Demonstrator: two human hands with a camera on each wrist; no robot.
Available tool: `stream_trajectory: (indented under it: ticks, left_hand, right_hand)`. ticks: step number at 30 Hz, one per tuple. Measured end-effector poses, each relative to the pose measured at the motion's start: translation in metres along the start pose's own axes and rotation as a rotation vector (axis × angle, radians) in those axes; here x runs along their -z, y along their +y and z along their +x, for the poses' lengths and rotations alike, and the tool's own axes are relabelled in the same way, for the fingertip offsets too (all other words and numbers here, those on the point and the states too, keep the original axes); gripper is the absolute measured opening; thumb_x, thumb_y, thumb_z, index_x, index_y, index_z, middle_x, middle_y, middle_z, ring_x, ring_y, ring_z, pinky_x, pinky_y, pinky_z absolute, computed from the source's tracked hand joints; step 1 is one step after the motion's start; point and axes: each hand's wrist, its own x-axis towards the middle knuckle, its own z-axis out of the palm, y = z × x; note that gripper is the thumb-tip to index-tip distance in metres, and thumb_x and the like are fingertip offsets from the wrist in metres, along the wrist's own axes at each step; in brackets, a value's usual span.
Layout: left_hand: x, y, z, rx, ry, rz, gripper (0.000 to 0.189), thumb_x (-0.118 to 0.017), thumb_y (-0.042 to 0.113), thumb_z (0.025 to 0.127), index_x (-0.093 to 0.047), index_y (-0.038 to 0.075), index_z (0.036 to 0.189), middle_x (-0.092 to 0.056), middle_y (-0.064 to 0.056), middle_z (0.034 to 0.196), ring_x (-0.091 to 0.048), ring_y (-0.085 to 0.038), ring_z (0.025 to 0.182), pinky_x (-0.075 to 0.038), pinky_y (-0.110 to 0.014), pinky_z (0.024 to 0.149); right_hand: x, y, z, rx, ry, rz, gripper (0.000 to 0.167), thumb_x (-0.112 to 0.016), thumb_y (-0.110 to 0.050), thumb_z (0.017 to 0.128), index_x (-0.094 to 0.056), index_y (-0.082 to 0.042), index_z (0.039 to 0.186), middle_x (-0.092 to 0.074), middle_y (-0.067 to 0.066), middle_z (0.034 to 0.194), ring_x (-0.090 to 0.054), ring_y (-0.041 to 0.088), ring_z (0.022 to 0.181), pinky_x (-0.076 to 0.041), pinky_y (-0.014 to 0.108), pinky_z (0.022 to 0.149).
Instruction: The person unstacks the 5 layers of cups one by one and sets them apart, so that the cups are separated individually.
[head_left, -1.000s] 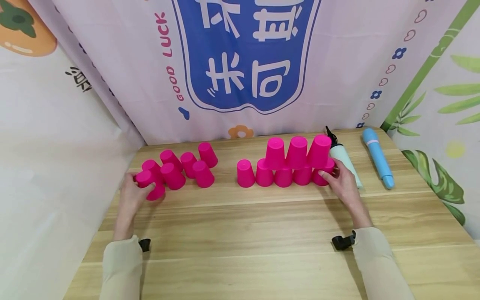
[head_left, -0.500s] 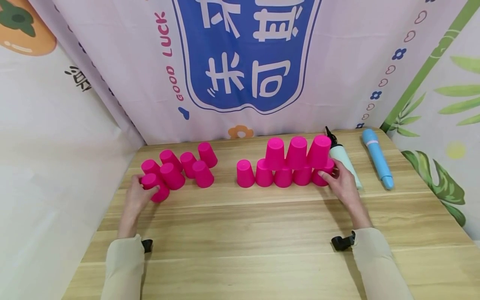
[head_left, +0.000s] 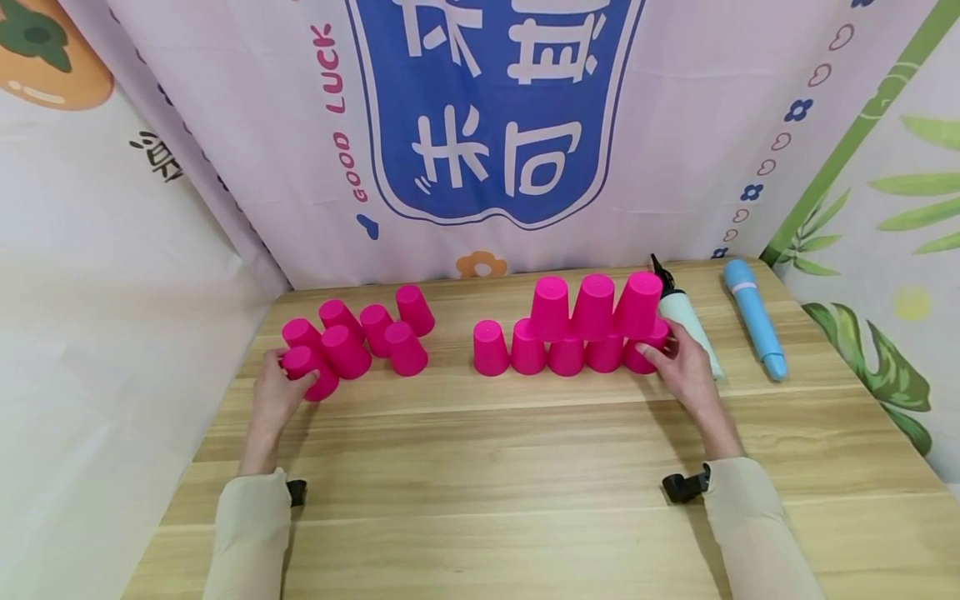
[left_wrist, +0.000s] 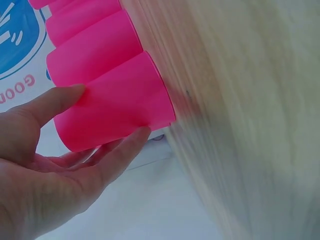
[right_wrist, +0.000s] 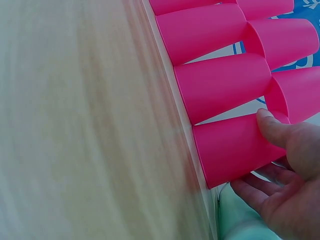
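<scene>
My left hand (head_left: 276, 395) grips a pink cup (head_left: 316, 380) well left of the cup stack (head_left: 597, 308); my right hand (head_left: 687, 371) pinches the end cup (head_left: 641, 357) at the stack's bottom right. Cups look light, slick, thin-walled, probably easy to topple: hold gently round the sides.

A small screened-off nook or booth: a wood-topped table (head_left: 480, 500) closed in on the far side by a creased printed cloth (head_left: 667, 133) with a blue panel (head_left: 489, 108) and the words GOOD LUCK, on the left by a pale hanging (head_left: 105, 275), on the right by a leaf-printed hanging (head_left: 900, 283). The wider room is hidden, so home or studio is hard to tell.
</scene>
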Motion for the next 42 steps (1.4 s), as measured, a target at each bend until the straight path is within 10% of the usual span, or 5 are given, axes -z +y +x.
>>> stream_trajectory:
  ticks: [6,14,24,33,42]
  left_hand:
    - [0.024,0.014,-0.014,-0.031,-0.09,0.102,0.083,-0.06,0.011,0.091,-0.003,-0.015,0.145,-0.027,-0.043,0.136,-0.035,-0.056,0.121,-0.035,-0.064,0.098]
    - [0.035,0.085,-0.05,-0.282,0.095,0.034,0.057,-0.061,0.017,0.094,-0.036,-0.004,0.142,-0.042,-0.028,0.136,-0.046,-0.048,0.12,-0.043,-0.059,0.094]
    - [-0.063,0.193,-0.044,-0.695,-0.133,-0.237,0.058,-0.072,0.004,0.085,-0.045,0.0,0.136,-0.052,-0.016,0.131,-0.052,-0.033,0.12,-0.049,-0.048,0.094]
    - [-0.158,0.246,-0.032,-0.603,-0.296,-0.266,0.068,-0.074,0.017,0.085,-0.039,0.005,0.142,-0.046,-0.013,0.135,-0.045,-0.029,0.124,-0.045,-0.044,0.1]
    - [-0.187,0.255,-0.029,-0.591,-0.241,-0.239,0.062,-0.077,0.018,0.082,-0.048,0.004,0.135,-0.054,-0.012,0.125,-0.053,-0.028,0.115,-0.049,-0.04,0.094]
  right_hand:
    - [-0.002,0.0,0.0,-0.02,-0.024,0.02,0.063,-0.065,-0.023,0.093,-0.038,0.003,0.142,-0.049,0.029,0.132,-0.051,0.045,0.117,-0.045,0.053,0.097]
    - [0.0,0.002,0.001,-0.016,-0.025,0.015,0.064,-0.065,-0.025,0.093,-0.037,0.002,0.143,-0.049,0.029,0.132,-0.051,0.046,0.117,-0.045,0.053,0.096]
    - [0.002,0.002,-0.002,-0.019,-0.02,0.02,0.064,-0.065,-0.025,0.093,-0.036,0.003,0.143,-0.048,0.029,0.133,-0.05,0.045,0.118,-0.044,0.053,0.097]
    - [-0.003,0.005,-0.002,-0.007,-0.019,0.026,0.063,-0.065,-0.023,0.092,-0.037,0.003,0.143,-0.05,0.029,0.131,-0.052,0.046,0.116,-0.046,0.053,0.096]
    - [-0.001,0.004,0.001,0.007,0.004,0.025,0.061,-0.066,-0.02,0.092,-0.039,0.003,0.142,-0.051,0.028,0.13,-0.052,0.044,0.116,-0.047,0.052,0.095]
